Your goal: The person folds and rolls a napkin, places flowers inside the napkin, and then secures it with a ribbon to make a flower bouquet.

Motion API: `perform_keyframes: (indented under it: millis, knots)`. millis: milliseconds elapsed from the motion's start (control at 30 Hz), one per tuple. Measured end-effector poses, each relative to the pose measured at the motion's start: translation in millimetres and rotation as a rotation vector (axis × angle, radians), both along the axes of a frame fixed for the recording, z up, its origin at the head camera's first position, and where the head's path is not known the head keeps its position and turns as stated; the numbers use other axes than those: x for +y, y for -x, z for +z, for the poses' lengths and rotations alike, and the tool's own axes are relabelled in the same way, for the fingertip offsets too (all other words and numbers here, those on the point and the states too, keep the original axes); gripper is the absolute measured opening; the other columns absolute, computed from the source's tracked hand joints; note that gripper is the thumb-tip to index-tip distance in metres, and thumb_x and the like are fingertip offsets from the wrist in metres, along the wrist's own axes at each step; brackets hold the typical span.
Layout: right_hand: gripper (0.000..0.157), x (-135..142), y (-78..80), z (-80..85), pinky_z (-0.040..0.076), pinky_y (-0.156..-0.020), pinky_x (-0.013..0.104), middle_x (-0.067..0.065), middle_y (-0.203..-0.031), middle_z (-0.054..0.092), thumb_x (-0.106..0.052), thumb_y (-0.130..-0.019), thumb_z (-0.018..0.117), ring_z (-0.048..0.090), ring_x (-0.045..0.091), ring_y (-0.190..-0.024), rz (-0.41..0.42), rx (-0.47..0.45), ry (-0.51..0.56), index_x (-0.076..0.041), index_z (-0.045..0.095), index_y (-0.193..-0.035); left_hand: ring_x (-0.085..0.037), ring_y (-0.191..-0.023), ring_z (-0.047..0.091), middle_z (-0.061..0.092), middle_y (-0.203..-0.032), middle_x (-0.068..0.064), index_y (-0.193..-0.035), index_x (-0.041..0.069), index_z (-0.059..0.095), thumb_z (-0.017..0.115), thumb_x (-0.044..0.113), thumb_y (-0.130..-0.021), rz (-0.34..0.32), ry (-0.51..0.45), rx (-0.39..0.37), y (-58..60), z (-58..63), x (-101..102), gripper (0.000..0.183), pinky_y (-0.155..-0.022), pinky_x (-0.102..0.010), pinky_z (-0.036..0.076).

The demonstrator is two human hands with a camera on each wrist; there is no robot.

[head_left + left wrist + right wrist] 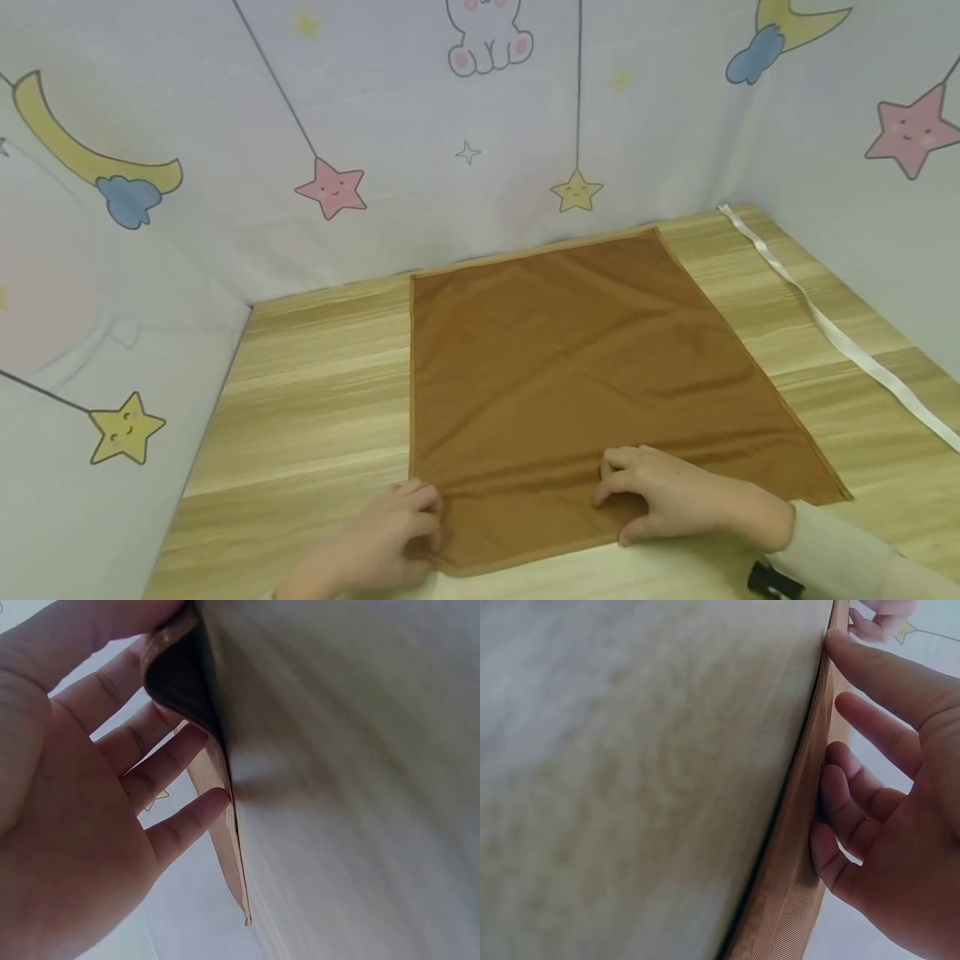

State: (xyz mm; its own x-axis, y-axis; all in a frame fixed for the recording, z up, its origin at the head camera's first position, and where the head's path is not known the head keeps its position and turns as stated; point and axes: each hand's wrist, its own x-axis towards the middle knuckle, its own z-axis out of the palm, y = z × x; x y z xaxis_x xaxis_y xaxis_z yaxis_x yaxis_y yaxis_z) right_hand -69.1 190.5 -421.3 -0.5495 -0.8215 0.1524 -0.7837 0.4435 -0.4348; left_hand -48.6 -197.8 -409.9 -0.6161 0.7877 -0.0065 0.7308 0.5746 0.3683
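One brown cloth [555,358] is spread beyond the fingers, its raised edge pinched by the left hand [386,533]; by the right hand [667,492], fingers parted, it is merely touched. Ahead of them, wrinkles [517,477] could be deepened by uneven pulling.

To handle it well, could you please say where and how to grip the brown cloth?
Probably its near-left corner, pinched from the person's side: the brown cloth lies mostly flat, but its edge by the left hand bows off the table.

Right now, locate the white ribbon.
In the head view, the white ribbon lies on the right of the table, between the brown cloth and the printed backdrop.
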Motion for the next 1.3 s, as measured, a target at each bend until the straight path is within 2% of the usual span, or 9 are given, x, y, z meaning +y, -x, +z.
perform_keyframes:
  millis: [100,267,400,500,667,867,1000,1167,1300]
  knots:
    - [0.03,1,0.0,0.1,0.041,-0.074,0.025,-0.017,-0.092,0.043,-0.042,-0.075,0.078,0.04,-0.002,-0.084,0.001,-0.003,0.012,-0.027,0.069,-0.099,-0.003,-0.092,0.046,0.051,-0.097,0.017,-0.078,0.026,0.065,0.075,0.014,-0.069,0.004,-0.017,-0.005,1.7,1.7,1,0.018,-0.08,-0.026,0.046]
    - [0.026,1,-0.2,-0.1,0.039,-0.073,0.023,-0.017,-0.092,0.04,-0.04,-0.074,0.079,0.038,-0.002,-0.084,0.006,-0.011,0.018,-0.029,0.069,-0.096,-0.002,-0.084,0.048,0.053,-0.088,0.016,-0.077,0.021,0.063,0.072,0.005,-0.066,-0.035,-0.083,0.03,7.2,1.6,1,0.021,-0.072,-0.021,0.046]
    - [0.027,1,-1.2,-1.1,0.04,-0.074,0.024,-0.017,-0.093,0.04,-0.038,-0.073,0.081,0.038,-0.002,-0.085,-0.003,-0.002,0.012,-0.03,0.068,-0.095,-0.001,-0.08,0.051,0.056,-0.084,0.013,-0.081,0.016,0.064,0.066,-0.003,-0.067,0.0,-0.115,-0.048,11.2,1.8,0,0.023,-0.07,-0.019,0.048]
    - [0.028,1,-1.9,-1.9,0.04,-0.074,0.026,-0.017,-0.092,0.04,-0.037,-0.071,0.082,0.038,-0.001,-0.085,-0.012,0.009,0.007,-0.03,0.068,-0.095,-0.003,-0.082,0.055,0.06,-0.087,0.01,-0.087,0.012,0.065,0.064,-0.006,-0.073,0.051,-0.095,-0.123,13.9,4.0,0,0.023,-0.072,-0.02,0.051]
    - [0.029,2,-2.3,-3.2,0.04,-0.074,0.027,-0.017,-0.093,0.04,-0.037,-0.071,0.082,0.038,-0.001,-0.085,-0.011,0.005,0.008,-0.03,0.068,-0.095,-0.007,-0.086,0.059,0.064,-0.091,0.006,-0.091,0.011,0.066,0.063,-0.01,-0.072,0.056,-0.048,-0.144,19.6,6.6,1,0.028,-0.075,-0.024,0.052]
    - [0.029,3,-2.7,-3.0,0.04,-0.075,0.027,-0.017,-0.094,0.04,-0.038,-0.072,0.081,0.038,-0.001,-0.087,-0.012,-0.003,0.008,-0.031,0.068,-0.096,-0.014,-0.092,0.063,0.068,-0.097,0.001,-0.096,0.009,0.068,0.063,-0.01,-0.072,0.065,-0.038,-0.172,24.7,7.7,-1,0.031,-0.08,-0.028,0.053]
    - [0.029,2,-2.7,-2.5,0.039,-0.075,0.027,-0.017,-0.093,0.04,-0.038,-0.071,0.081,0.039,-0.001,-0.088,-0.014,0.004,0.003,-0.031,0.068,-0.095,-0.015,-0.094,0.064,0.069,-0.098,-0.001,-0.096,0.007,0.068,0.064,-0.01,-0.074,0.048,-0.088,-0.207,29.4,10.0,-4,0.029,-0.082,-0.03,0.054]
    - [0.029,2,-2.8,-1.8,0.038,-0.073,0.025,-0.017,-0.093,0.04,-0.039,-0.07,0.082,0.039,-0.001,-0.087,-0.013,0.004,-0.003,-0.03,0.068,-0.095,-0.012,-0.088,0.065,0.07,-0.093,-0.003,-0.095,0.003,0.068,0.066,-0.01,-0.078,0.028,-0.221,-0.253,37.3,13.5,-6,0.021,-0.079,-0.027,0.054]
    - [0.03,1,-2.4,-1.5,0.039,-0.073,0.025,-0.017,-0.093,0.04,-0.04,-0.07,0.081,0.039,-0.001,-0.087,-0.01,0.005,-0.003,-0.029,0.068,-0.095,-0.014,-0.084,0.066,0.07,-0.09,-0.003,-0.095,0.003,0.069,0.068,-0.005,-0.08,0.055,-0.277,-0.25,44.4,16.6,-7,0.017,-0.078,-0.027,0.054]
